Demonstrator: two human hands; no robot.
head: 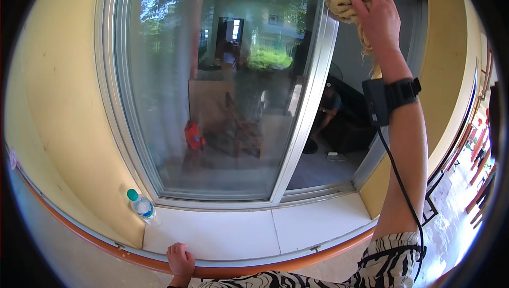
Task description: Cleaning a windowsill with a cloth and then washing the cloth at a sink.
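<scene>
High at the right, my right hand (377, 13) grips a bunched tan cloth (345, 5) against the upper part of the sliding window's metal frame (308, 101). A loose end of the cloth hangs below the fingers. Down at the front edge of the white tiled sill (230, 232), my left hand (181, 259) rests with curled fingers, by an orange pipe (254, 271). Whether it grips the edge is not clear. The glass pane (238, 109) looks hazy and carries reflections of greenery.
A clear plastic bottle (142, 207) with a green cap stands at the sill's left end. A black device (375, 102) is strapped to my right forearm, its cable (397, 168) running down the arm. Through the open right side, a seated person (331, 103) shows indoors.
</scene>
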